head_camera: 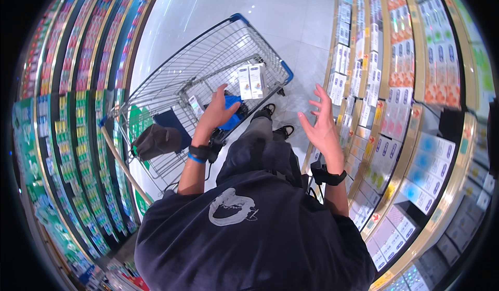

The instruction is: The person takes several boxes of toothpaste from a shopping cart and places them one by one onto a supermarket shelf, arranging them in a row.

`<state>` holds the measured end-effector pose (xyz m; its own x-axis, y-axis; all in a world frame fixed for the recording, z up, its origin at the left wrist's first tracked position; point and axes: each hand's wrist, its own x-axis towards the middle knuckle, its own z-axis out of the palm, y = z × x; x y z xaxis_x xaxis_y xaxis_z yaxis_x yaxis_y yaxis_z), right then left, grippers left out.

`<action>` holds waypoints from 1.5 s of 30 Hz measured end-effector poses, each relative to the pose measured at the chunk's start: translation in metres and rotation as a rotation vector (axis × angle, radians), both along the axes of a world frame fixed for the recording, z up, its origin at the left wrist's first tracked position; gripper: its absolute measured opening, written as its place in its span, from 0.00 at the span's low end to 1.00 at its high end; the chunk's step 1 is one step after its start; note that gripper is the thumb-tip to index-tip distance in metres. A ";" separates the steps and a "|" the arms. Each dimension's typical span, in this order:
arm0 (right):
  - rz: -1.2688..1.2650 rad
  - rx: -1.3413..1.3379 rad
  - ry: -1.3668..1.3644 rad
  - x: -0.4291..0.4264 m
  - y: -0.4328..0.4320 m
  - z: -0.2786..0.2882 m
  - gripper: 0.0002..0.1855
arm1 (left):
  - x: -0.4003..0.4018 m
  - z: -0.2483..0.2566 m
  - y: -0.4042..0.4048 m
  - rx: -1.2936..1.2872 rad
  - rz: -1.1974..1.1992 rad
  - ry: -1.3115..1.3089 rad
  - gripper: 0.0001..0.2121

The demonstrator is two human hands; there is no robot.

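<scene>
My left hand (219, 109) is raised over the wire shopping cart (171, 62), fingers apart and holding nothing. To my right, my right hand (320, 120) hangs in the air between the cart and the right shelves, its fingers spread and empty. White cartons with small pictures (250, 82) stand together in the cart. A smaller white box (195, 106) lies just left of my left hand, and a blue item (230, 122), perhaps a bag, is partly hidden beside that hand. A dark cap (158, 141) rests at the handle end near a dark blue flat panel (175, 126).
Shelves of boxed goods (401, 61) rise close on my right. On the left stand shelves of small colourful packs (82, 142). The cart's handle (122, 162) is at my left. Pale floor tiles (300, 22) stretch beyond the cart.
</scene>
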<state>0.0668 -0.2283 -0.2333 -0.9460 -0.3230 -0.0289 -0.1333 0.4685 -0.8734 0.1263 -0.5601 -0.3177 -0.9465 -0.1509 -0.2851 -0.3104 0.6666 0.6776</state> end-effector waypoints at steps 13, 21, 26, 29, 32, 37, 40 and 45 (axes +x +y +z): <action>0.155 0.072 -0.172 -0.024 -0.138 -0.022 0.43 | -0.090 -0.295 0.003 0.065 0.435 -0.096 0.42; 0.058 0.075 -0.310 -0.033 -0.169 -0.063 0.41 | -0.080 -0.296 -0.009 0.114 0.331 -0.137 0.37; 0.124 0.329 -0.133 -0.072 -0.197 -0.188 0.43 | -0.052 -0.248 -0.040 0.156 0.326 -0.133 0.33; 0.075 0.485 -0.394 -0.107 -0.230 -0.248 0.57 | -0.043 -0.173 -0.061 0.182 0.362 -0.248 0.32; -0.055 0.596 -0.464 -0.112 -0.244 -0.334 0.65 | -0.026 -0.131 -0.078 0.155 0.353 -0.224 0.30; -0.133 0.723 -0.519 -0.096 -0.269 -0.329 0.65 | -0.004 -0.068 -0.093 0.211 0.425 -0.233 0.28; -0.131 0.765 -0.536 -0.093 -0.269 -0.334 0.59 | 0.003 -0.050 -0.094 0.254 0.448 -0.249 0.27; -0.159 0.704 -0.512 -0.091 -0.263 -0.321 0.49 | -0.003 -0.056 -0.097 0.408 0.465 -0.255 0.28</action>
<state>-0.0240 -0.4908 -0.5544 -0.7944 0.0634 -0.6041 0.3078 0.8995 -0.3103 0.1236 -0.6568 -0.3737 -0.7042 -0.3599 -0.6120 -0.6875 0.1304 0.7144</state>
